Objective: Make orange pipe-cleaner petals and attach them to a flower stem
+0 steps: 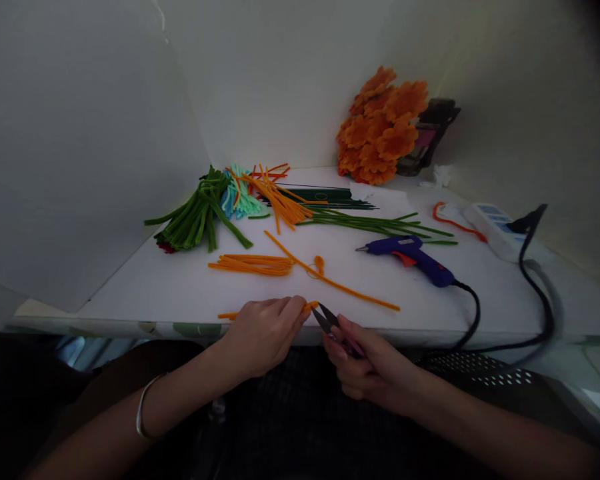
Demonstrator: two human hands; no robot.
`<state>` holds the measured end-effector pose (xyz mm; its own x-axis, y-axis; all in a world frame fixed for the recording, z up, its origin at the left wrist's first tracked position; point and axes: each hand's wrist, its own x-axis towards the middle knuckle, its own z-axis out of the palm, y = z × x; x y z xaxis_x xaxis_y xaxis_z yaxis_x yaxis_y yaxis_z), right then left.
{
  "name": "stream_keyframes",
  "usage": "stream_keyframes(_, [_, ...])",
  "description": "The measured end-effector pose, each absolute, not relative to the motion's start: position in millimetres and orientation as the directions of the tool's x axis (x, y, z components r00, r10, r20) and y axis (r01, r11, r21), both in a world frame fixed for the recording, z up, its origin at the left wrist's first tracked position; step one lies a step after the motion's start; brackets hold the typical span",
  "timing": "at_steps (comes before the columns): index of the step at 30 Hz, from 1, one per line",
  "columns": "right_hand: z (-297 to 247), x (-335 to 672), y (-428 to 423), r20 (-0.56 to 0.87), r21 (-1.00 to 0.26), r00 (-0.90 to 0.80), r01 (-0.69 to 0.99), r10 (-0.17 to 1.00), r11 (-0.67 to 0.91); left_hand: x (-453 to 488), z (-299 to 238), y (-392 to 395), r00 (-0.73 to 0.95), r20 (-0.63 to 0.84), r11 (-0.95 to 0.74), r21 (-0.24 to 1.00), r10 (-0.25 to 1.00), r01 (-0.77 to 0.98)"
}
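left hand in close over the table edge, thumb and fingers pinching a fuzzy bright-orange pipe-cleaner bundle, its short end poking out by the thumb, its other end out past the back of the hand to the left! and here's the right hand, fingers curled tight around small dark-bladed scissors with pinkish handles, blades parted, points right up at that orange end; whether they touch, i cannot tell. just beyond, on the white tabletop, a single long orange fuzzy stem lies slantwise, with a neat flat stack of orange fuzzy stems to its left. over on the right, the blue plastic glue gun with an orange trigger lies on its side, nozzle pointing left, and at the back, what a bunch of orange fuzzy flowers, leaning by the wall!
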<state>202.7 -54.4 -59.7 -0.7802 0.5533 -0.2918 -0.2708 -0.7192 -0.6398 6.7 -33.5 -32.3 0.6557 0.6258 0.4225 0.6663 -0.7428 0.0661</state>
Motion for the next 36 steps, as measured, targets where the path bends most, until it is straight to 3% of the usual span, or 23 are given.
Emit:
stream_keyframes(12, [-58.6, 200.8, -56.2, -0.299, -0.632, -0.781, -0.269, 0.549, -0.727, 5.2, -27.3, -40.0, 0.647, 0.336, -0.726, 0.233, 0.685, 0.647])
stream_keyframes(25, [-57.7, 193.0, -58.5, -0.145, -0.451, -0.808, -0.460, 0.572, -0.765, 12.2, -37.4, -41.3, 0.690, 0.553, -0.790, -0.088, 0.468, 0.606])
stream_keyframes(28, [-53.1, 192.3, -59.3, -0.139, -0.569, -0.790, -0.430, 0.597, -0.701, 9.8, -36.9, -39.6, 0.718, 0.557, -0.801, -0.148, 0.417, 0.581])
stream_keyframes(33, [-52.5, 196.0, -57.2, -0.089, -0.832, -0.753, -0.304, 0.651, -0.464, 3.7, -32.5, -36.3, 0.764, 0.540, -0.800, -0.249, 0.353, 0.546])
stream_keyframes(36, [-51.7, 197.8, -55.8, -0.024, -0.901, -0.734, -0.278, 0.678, -0.332, 1.9, -28.6, -36.0, 0.770, 0.547, -0.794, -0.283, 0.327, 0.538])
